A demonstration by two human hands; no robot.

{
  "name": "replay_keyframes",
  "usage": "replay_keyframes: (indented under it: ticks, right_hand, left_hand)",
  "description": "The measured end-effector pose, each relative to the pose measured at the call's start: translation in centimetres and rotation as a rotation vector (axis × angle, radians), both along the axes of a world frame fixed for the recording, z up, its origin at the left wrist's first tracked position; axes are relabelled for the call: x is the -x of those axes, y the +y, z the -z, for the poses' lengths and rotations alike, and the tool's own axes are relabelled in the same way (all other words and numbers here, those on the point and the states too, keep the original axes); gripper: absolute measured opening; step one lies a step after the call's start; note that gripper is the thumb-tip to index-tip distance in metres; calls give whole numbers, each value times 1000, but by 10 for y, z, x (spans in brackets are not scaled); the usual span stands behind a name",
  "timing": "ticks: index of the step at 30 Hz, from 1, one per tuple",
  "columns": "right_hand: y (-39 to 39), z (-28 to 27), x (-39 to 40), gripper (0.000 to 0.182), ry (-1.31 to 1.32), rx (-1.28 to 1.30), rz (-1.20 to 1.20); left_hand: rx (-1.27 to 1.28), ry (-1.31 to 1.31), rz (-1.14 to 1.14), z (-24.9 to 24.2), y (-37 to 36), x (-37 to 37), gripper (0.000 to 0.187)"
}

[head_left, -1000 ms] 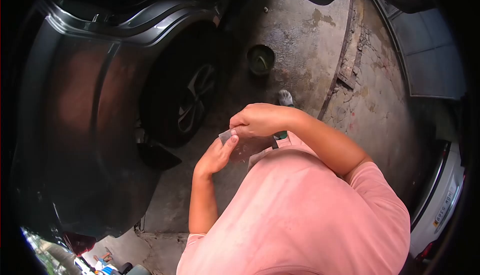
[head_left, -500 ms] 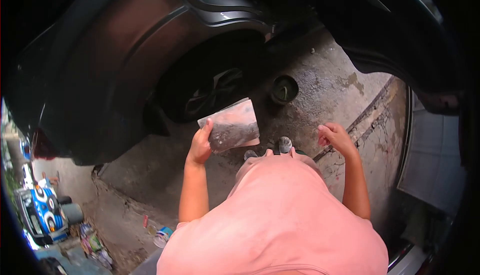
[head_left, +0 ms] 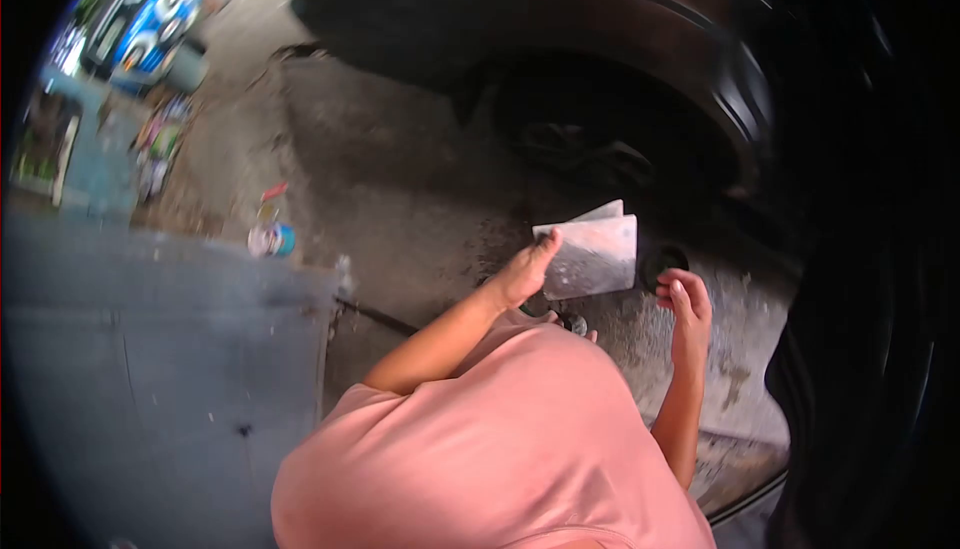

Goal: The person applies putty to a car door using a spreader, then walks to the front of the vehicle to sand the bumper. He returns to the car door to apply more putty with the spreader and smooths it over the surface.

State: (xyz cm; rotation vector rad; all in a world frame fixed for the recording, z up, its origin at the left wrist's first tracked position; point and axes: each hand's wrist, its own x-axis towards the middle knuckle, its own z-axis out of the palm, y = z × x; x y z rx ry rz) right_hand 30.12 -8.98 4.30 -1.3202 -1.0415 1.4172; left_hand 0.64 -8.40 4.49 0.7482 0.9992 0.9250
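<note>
My left hand (head_left: 526, 274) grips two thin flat rectangular plates (head_left: 592, 259) by their left edge, thumb on top. The upper plate is pale and smeared with dark grey; a second one fans out behind it. To the right, my right hand (head_left: 686, 299) is raised, its fingers curled in with the thumb against them. Whatever may be between those fingers is hidden. Just behind that hand a dark round container (head_left: 660, 261) stands on the ground, partly covered by the fingers.
A dark car's body (head_left: 620, 9) and wheel (head_left: 580, 144) are ahead, with another dark panel (head_left: 850, 349) close at right. A grey-blue surface (head_left: 170, 349) lies at left, near a small tub (head_left: 270, 240). A blue and white vehicle (head_left: 160, 24) stands far left on the concrete ground (head_left: 380, 169).
My view has swung left, so the car and wheel appear farther right. The plates stay in my left hand. My right hand appears closer to them, fingers still curled.
</note>
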Motion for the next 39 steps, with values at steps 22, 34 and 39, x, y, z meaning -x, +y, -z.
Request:
replay_keyframes:
  ticks: [22,34,39]
  right_hand:
    - [106,55,88,29,710,442,-1037]
    - [173,49,212,7,811,137,-772]
    - [173,29,266,21,782,208,-919]
  left_hand:
    - [-436,-218,-947,52,-18,-78,81]
    - [-579,-125,-1279,38,-152,-44,88]
    - [-257,190,-1638,61,-217,-31,55]
